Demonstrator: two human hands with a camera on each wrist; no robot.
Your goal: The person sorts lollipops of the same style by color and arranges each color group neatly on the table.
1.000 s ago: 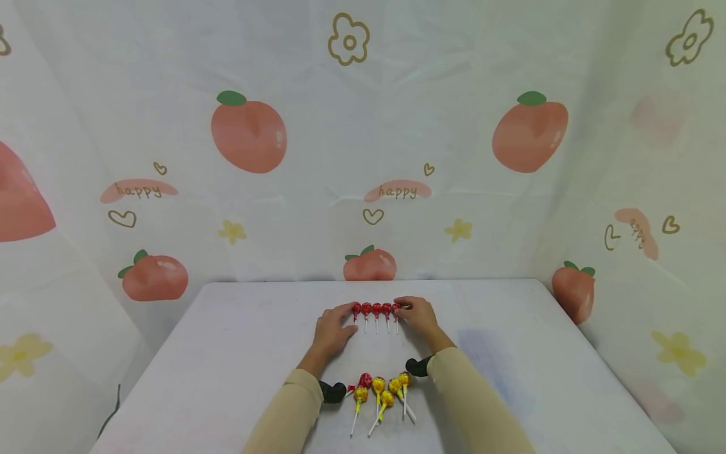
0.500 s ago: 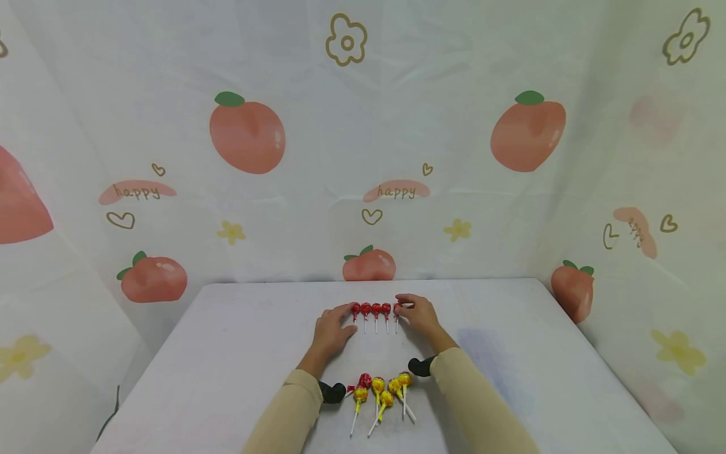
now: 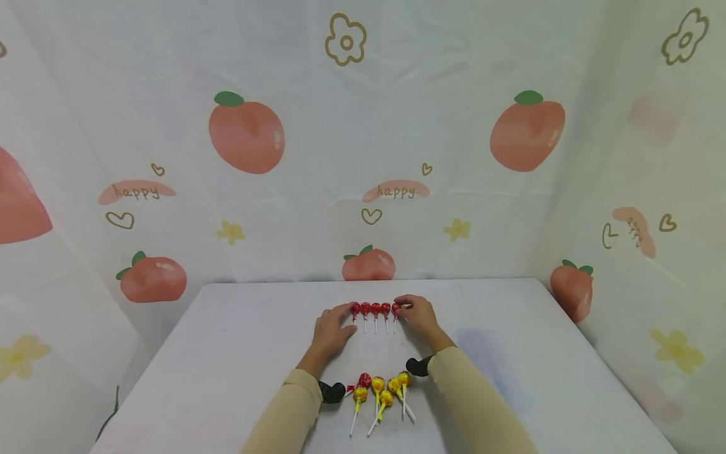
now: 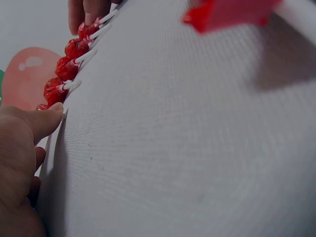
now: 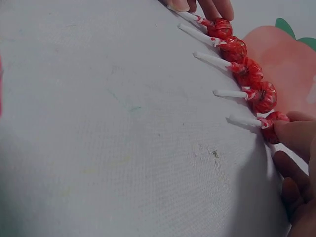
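Note:
A row of several red-wrapped lollipops (image 3: 375, 309) lies across the far part of the white table, white sticks toward me. My left hand (image 3: 331, 330) holds the leftmost one, its thumb by the stick end and fingers at the candy head. In the left wrist view that hand's thumb (image 4: 47, 121) covers most of this lollipop. At the row's other end, my right hand (image 3: 418, 315) pinches the rightmost red lollipop (image 5: 274, 123) by its head. The right wrist view shows it close beside its neighbour (image 5: 262, 97).
Nearer to me, between my forearms, lies a loose cluster of yellow lollipops (image 3: 386, 398) and one red lollipop (image 3: 365, 380). The table (image 3: 238, 366) meets a fruit-printed cloth backdrop (image 3: 317, 214) behind. Black wrist mounts (image 3: 332, 392) sit close to the cluster.
My right hand first shifted the rightmost red lollipop slightly right, opening a gap, then brought it back left toward the row. The left hand stayed in place.

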